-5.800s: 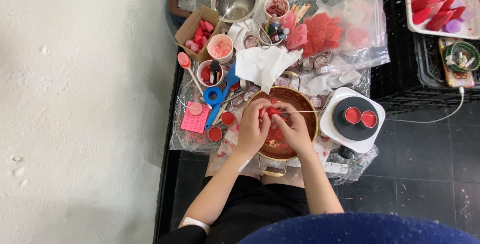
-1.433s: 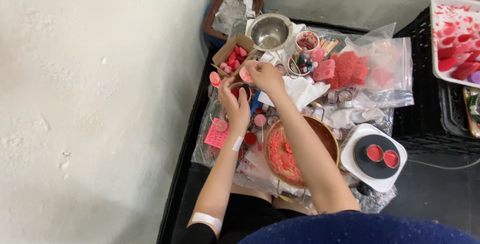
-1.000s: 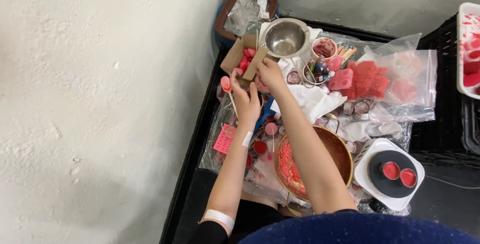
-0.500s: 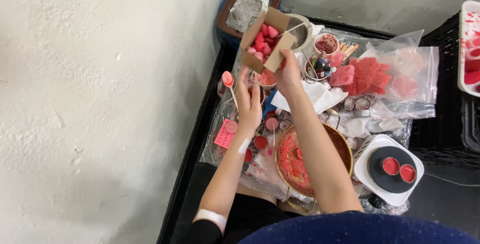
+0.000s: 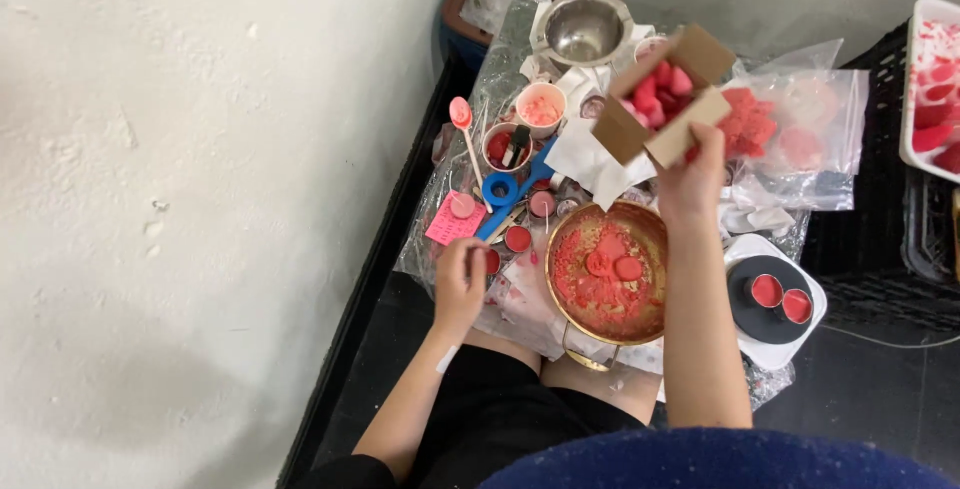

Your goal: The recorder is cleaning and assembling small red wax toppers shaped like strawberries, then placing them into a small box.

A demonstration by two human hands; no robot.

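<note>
My right hand [image 5: 690, 184] grips a small open cardboard box [image 5: 655, 109] filled with pink and red wax pieces and holds it up above the table, just beyond the brass bowl [image 5: 607, 274]. The bowl holds red crumbs and round red pieces. My left hand [image 5: 460, 284] rests low at the near left edge of the plastic sheet, fingers curled beside a small red-filled cup [image 5: 491, 261]; whether it holds anything is unclear.
Blue scissors [image 5: 503, 192], a pink spoon [image 5: 461, 117], a pink card [image 5: 452, 221], small cups of red wax, a steel bowl [image 5: 582, 31] and bags of red shapes [image 5: 790, 134] crowd the table. A white scale with two red tins [image 5: 775, 299] stands at the right. A white wall runs along the left.
My right hand has lifted the cardboard box off the table's far left and carried it right, toward the brass bowl. My left hand has drawn back to the near left edge.
</note>
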